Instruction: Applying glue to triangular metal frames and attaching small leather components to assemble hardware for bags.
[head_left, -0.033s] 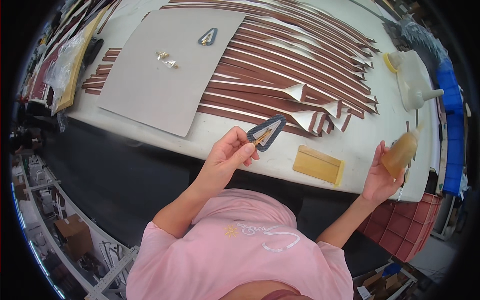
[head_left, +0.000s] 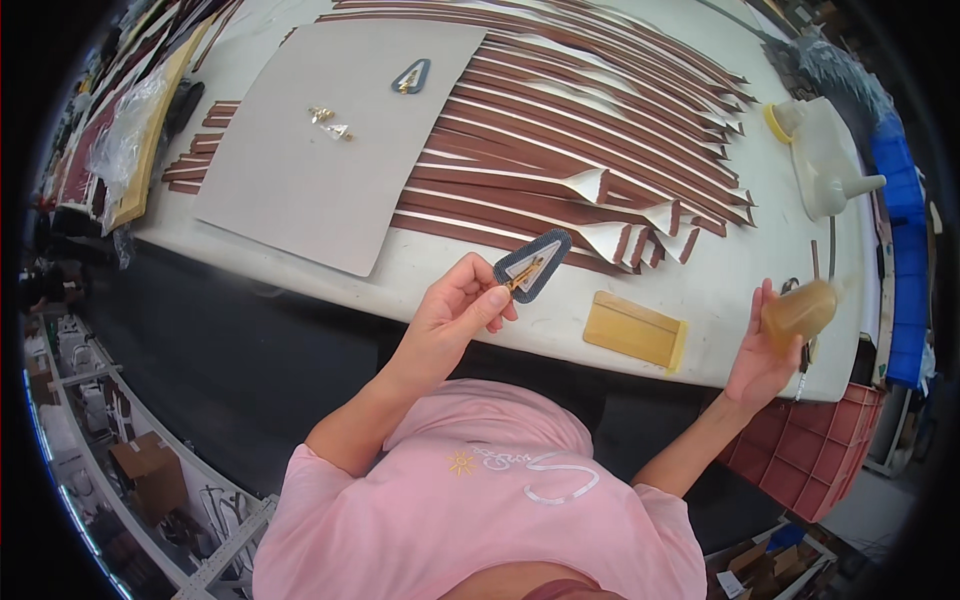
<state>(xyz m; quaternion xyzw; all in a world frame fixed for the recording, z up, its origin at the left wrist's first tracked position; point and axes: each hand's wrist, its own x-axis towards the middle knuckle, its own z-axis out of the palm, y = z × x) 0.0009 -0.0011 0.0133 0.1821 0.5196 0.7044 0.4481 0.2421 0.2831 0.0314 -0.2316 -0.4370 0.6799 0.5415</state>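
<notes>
- Nothing has shifted since the earlier frame: both your hands sit where they were, and the table layout is unchanged.
- You have two dark triangular patches: one triangular patch in your grasp, a second patch lying on the grey board.
- One amber glue bottle, one yellow scraper lying flat near the table edge, one white jug, and too many brown strips to count.
- Your left hand is nearly closed, pinching the raised patch's lower corner between thumb and fingertips, above the table edge.
- Your right hand is loosely curled around the amber bottle, held off the table's right corner.
</notes>
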